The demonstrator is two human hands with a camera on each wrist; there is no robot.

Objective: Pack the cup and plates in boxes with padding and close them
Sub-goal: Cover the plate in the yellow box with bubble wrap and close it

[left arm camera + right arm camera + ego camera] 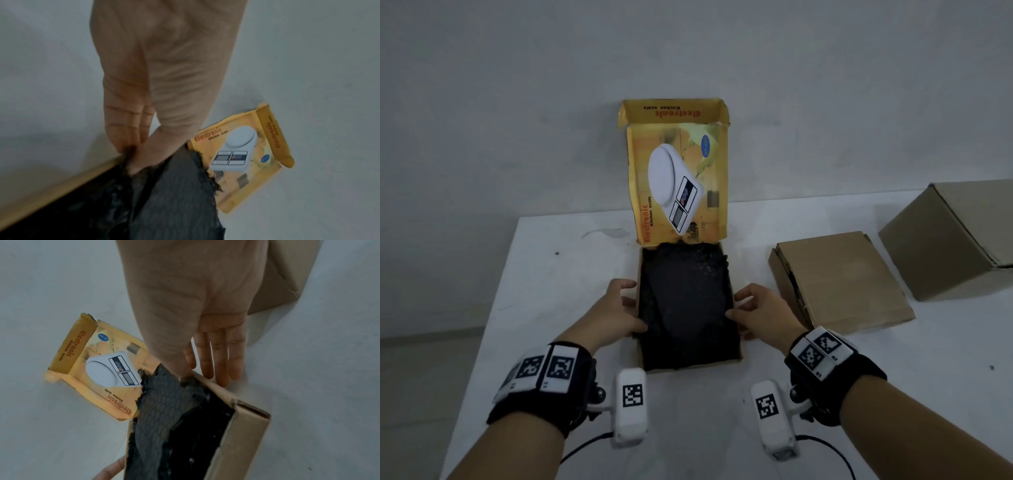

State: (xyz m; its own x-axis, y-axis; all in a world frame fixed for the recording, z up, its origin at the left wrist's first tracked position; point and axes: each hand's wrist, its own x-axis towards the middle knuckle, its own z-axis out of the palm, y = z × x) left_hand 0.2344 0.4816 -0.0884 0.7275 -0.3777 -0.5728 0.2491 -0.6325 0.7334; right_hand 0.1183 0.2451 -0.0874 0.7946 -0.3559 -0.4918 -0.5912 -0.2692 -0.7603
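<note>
A shallow cardboard box [738,346] lies on the white table, its yellow kitchen-scale lid [681,178] standing up against the wall. Black honeycomb padding [685,308] fills it and covers whatever is underneath; no cup or plate shows. My left hand [635,305] is at the left rim. In the left wrist view, the left hand [131,155] pinches the padding [174,194] edge between thumb and fingertips beside the rim [61,183]. My right hand [736,305] straddles the right wall. In the right wrist view its thumb presses the padding [174,410], and the fingers [222,366] lie straight outside the wall [242,434].
A flat closed brown box [842,281] lies just right of my right hand. A larger brown box [955,236] stands at the far right. The table's left edge [493,291] runs near my left arm. The wall stands right behind the lid.
</note>
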